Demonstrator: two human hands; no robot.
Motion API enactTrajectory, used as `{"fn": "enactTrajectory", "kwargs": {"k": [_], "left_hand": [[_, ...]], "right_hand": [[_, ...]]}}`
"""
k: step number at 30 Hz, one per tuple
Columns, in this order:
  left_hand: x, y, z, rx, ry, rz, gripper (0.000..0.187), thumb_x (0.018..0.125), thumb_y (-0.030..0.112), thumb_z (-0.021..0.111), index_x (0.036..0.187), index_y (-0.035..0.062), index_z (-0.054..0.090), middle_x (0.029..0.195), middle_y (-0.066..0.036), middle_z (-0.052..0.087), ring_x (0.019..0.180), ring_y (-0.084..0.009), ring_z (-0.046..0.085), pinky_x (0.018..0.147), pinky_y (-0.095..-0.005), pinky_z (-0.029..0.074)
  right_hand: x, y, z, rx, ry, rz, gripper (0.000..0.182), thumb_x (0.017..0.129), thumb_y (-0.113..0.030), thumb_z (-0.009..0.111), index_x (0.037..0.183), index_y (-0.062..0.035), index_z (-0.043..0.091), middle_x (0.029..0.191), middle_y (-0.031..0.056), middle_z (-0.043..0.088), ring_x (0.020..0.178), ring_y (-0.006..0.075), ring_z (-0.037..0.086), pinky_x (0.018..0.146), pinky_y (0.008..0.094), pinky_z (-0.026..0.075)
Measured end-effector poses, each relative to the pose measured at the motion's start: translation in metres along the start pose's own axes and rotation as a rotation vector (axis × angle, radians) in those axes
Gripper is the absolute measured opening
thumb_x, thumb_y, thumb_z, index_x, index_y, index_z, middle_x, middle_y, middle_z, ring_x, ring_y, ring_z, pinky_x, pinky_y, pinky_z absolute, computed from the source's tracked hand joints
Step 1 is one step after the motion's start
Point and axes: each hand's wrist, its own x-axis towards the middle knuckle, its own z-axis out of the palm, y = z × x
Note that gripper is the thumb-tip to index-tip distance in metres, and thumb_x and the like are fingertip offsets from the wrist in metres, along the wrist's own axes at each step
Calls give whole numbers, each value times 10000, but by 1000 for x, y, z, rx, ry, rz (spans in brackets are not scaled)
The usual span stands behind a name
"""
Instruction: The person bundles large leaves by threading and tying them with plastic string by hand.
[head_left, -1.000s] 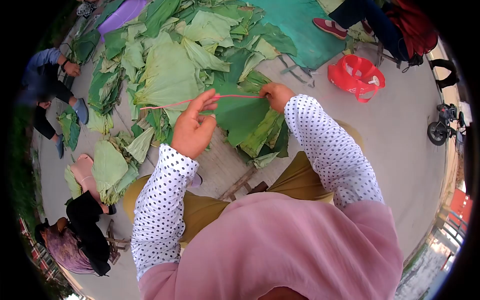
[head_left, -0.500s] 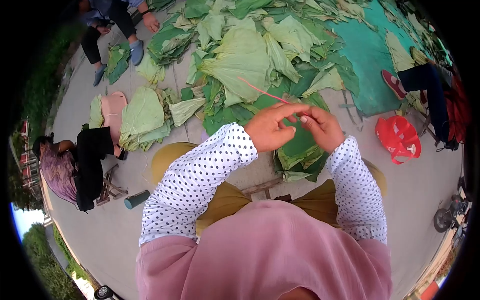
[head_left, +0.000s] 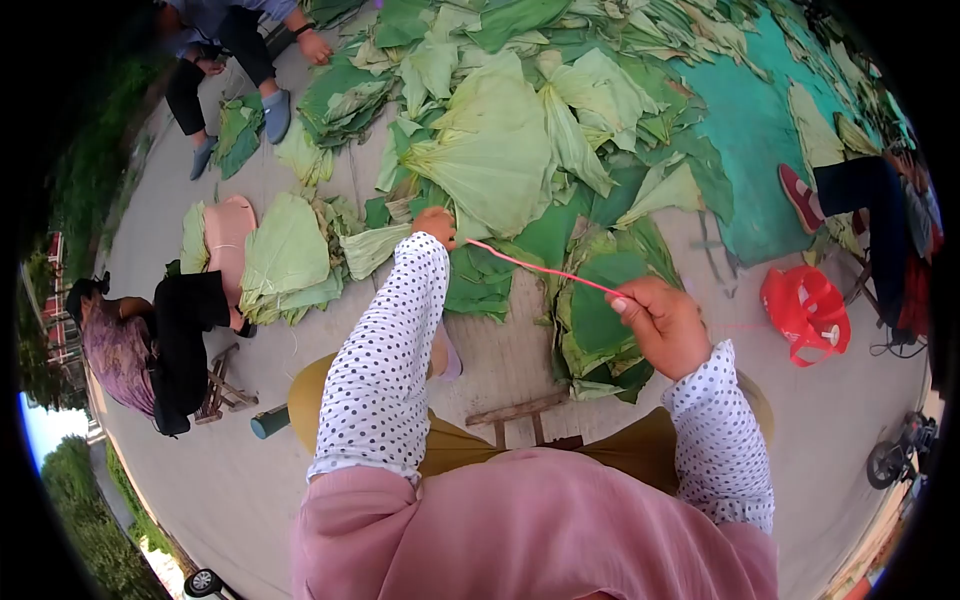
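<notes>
A pink string stretches between my two hands above the leaves. My right hand pinches it between thumb and fingers, over a bundle of large green leaves in front of my knees. My left hand is closed at the string's other end, near the edge of a wide pale-green leaf; its fingertips are partly hidden. From my right hand a faint pink line runs toward a red bag on the ground, where a white spool-like piece shows.
Many leaves lie heaped ahead, partly on a green sheet. Another leaf stack lies left. Other people sit at left, far left and right. A wooden stool is between my legs; a dark green cylinder lies left.
My hands were close together and have spread apart. The left moved left, the right moved down and right, and the pink string now spans the gap between them.
</notes>
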Motion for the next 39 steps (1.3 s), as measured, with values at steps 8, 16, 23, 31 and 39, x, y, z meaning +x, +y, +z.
{"fn": "enactTrajectory", "kwargs": {"k": [8,16,23,31,39], "left_hand": [[156,-1,-10,801,216,208,510,897,295,651,1306,9,548,1377,-170,534,1308,-317,464,1048,-377,410],[89,67,3,-290,295,35,568,853,206,704,1359,41,507,1301,-199,582,1228,-289,543,1050,-378,404],[211,-29,-21,860,230,410,550,862,236,707,1362,87,530,1381,-204,526,1246,-345,516,1063,-455,411],[135,26,30,204,314,-11,675,849,264,688,1392,-13,396,1366,-231,539,1244,-346,538,1046,-405,412],[86,68,16,-317,417,127,451,764,137,747,1135,-6,534,1011,-124,653,890,-254,610,830,-372,489]], "right_hand": [[26,8,13,-26,-76,77,104,905,-117,672,938,-18,665,782,126,618,682,285,602,617,361,486],[24,1,0,-79,-73,12,112,897,-132,677,922,-23,673,780,132,629,708,309,614,627,380,495],[10,-2,2,-74,-53,-5,119,903,-145,670,918,-27,677,797,136,638,722,319,620,634,390,498],[26,6,13,-110,-102,15,116,896,-148,676,922,-35,680,809,126,657,733,315,628,645,401,511],[13,-9,-1,-145,-51,-57,116,902,-155,674,915,-41,687,800,131,660,704,321,627,623,405,504]]}}
